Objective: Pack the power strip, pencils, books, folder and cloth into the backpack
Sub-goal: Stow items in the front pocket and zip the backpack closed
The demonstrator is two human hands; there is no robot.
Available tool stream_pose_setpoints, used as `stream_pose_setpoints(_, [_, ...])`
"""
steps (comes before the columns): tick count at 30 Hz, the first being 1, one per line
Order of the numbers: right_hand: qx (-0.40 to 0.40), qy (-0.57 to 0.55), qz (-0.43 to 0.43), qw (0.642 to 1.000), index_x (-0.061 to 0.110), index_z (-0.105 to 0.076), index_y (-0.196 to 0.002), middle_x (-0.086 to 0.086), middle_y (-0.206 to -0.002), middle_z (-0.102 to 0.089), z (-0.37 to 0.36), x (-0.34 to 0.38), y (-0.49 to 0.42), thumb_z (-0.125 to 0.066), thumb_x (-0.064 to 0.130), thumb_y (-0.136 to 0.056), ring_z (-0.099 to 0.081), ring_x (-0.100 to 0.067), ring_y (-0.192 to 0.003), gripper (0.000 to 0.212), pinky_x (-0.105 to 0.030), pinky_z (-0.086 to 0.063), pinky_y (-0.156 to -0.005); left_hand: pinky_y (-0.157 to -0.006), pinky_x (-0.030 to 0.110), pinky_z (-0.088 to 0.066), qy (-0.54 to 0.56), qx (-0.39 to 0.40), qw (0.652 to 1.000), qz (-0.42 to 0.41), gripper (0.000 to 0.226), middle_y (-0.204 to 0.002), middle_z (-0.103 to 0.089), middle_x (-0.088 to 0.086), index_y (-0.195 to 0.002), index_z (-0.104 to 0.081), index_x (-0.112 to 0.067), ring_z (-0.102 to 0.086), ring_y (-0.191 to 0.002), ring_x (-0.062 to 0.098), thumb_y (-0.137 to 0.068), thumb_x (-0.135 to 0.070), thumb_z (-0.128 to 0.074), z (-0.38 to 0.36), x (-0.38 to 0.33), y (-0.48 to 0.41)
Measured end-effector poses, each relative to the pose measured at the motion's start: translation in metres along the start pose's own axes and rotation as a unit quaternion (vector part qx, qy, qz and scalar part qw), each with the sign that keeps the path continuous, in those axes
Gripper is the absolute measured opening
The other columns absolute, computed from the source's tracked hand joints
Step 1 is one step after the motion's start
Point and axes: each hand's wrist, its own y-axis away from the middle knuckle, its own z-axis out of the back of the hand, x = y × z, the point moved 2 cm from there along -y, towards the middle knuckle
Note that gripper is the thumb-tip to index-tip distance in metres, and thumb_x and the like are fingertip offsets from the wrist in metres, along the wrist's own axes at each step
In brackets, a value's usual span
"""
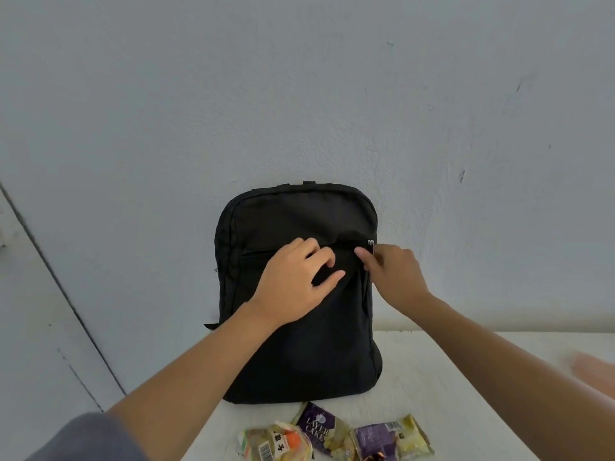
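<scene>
While the black backpack (299, 344) is standing upright at the tabletop (449, 377) centre, leaning against the wall (299, 94), the left hand (293, 277) is bunching its front-pocket fabric, grip clamped on the fold. At the backpack's 3 o'clock edge, the right hand (396, 271) is pinching the zipper pull (370, 243), grip clamped together on it. Three snack packets (332, 434) are lying at 6 o'clock.

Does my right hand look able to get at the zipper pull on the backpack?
Likely yes: the right hand is right at the zipper pull, nothing between them; the left hand grips the backpack further left.
</scene>
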Motion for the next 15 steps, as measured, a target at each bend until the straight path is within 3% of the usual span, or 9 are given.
stream_pose_setpoints(3, [0.006,-0.275,-0.116,0.954,0.007,-0.060,-0.077,-0.004,-0.057,-0.054,0.006,0.005,0.003,-0.039,0.036,-0.107,-0.052,-0.017,-0.051,0.046,-0.029,-0.048,-0.054,-0.061,0.028,-0.041,-0.054,0.106,0.992,0.038,0.037,-0.077,-0.049,-0.013,-0.107,-0.058,-0.028,-0.053,-0.070,0.010,-0.098,-0.062,-0.048,-0.001,-0.003,-0.027])
stream_pose_setpoints(6, [0.000,-0.379,-0.190,0.906,0.007,-0.056,-0.078,-0.004,-0.055,-0.046,0.013,0.006,0.002,-0.040,0.025,-0.106,-0.043,-0.017,-0.050,0.037,-0.029,-0.042,-0.053,-0.061,0.031,-0.042,-0.098,0.149,0.984,0.025,0.039,-0.080,-0.057,-0.008,-0.118,-0.050,-0.030,-0.057,-0.068,0.015,-0.101,-0.064,-0.041,-0.006,-0.011,-0.043])
stream_pose_setpoints(9, [0.047,-0.440,-0.229,0.867,0.009,-0.052,-0.075,-0.001,-0.053,-0.040,0.020,0.008,-0.003,-0.047,0.017,-0.099,-0.036,-0.017,-0.049,0.026,-0.029,-0.037,-0.053,-0.063,0.034,-0.045,-0.123,0.162,0.979,0.022,0.042,-0.081,-0.064,-0.005,-0.112,-0.051,-0.026,-0.058,-0.067,0.018,-0.100,-0.066,-0.042,-0.012,-0.022,-0.054])
stream_pose_setpoints(12, [0.056,-0.364,-0.158,0.916,0.012,-0.049,-0.065,0.001,-0.053,-0.041,0.025,0.008,-0.002,-0.052,0.016,-0.098,-0.035,-0.016,-0.049,0.034,-0.027,-0.033,-0.051,-0.057,0.033,-0.038,-0.146,0.181,0.972,0.030,0.052,-0.079,-0.065,-0.002,-0.113,-0.049,-0.021,-0.053,-0.059,0.018,-0.097,-0.070,-0.041,-0.022,-0.027,-0.061])
stream_pose_setpoints(15, [0.049,-0.213,-0.041,0.975,0.013,-0.048,-0.060,-0.001,-0.057,-0.045,0.027,0.009,0.002,-0.051,0.015,-0.095,-0.038,-0.015,-0.052,0.035,-0.027,-0.034,-0.054,-0.056,0.034,-0.040,-0.143,0.198,0.969,0.019,0.047,-0.080,-0.066,0.002,-0.115,-0.050,-0.016,-0.055,-0.059,0.022,-0.103,-0.060,-0.037,-0.031,-0.031,-0.058])
